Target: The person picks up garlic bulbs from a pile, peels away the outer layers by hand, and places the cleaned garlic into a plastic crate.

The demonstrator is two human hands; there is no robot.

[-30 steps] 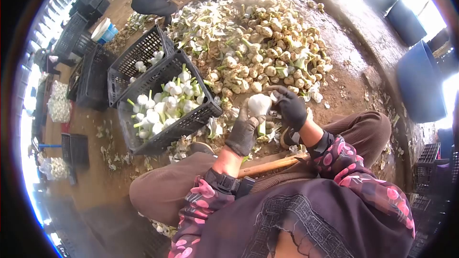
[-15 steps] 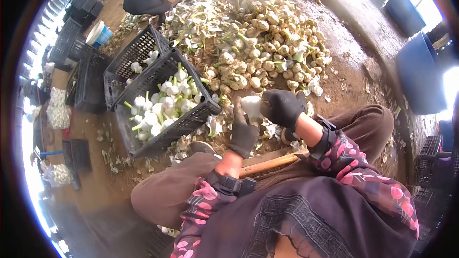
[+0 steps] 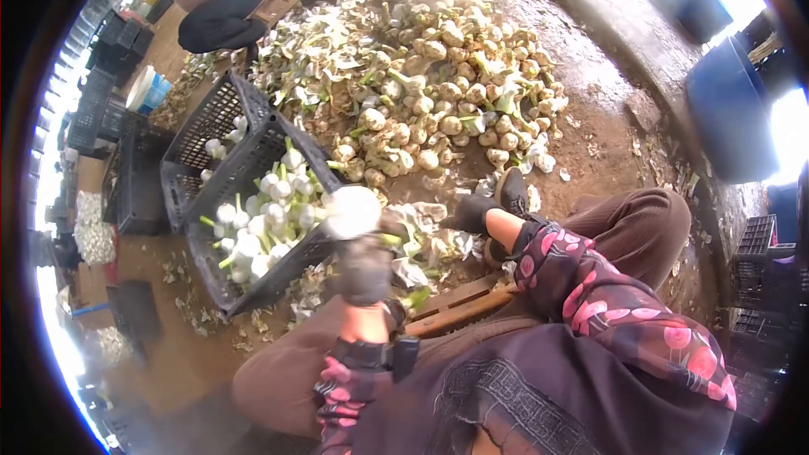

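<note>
The left hand [image 3: 364, 271], in a dark grey glove, holds one round white garlic bulb [image 3: 351, 212] by the right side of a black plastic lattice crate [image 3: 308, 145]. The dark-gloved right hand [image 3: 468, 214] is farther right, near papery pale peelings [image 3: 425, 240]; I cannot tell its grip. Two such crates stand left, holding white bulbs [image 3: 268, 215], the nearer's too many to count.

The front crate's [image 3: 282, 272] walls bar any low sideways path; its open top lets a hand in from above. The left grip [image 3: 364, 270] and its white bulb [image 3: 352, 212] take up its right-hand corner. The rear crate [image 3: 200, 131] crowds its far-left edge. A garlic heap [image 3: 438, 101] blocks the floor [image 3: 598, 131] beyond, which opens rightward to the ledge [image 3: 615, 25].
</note>
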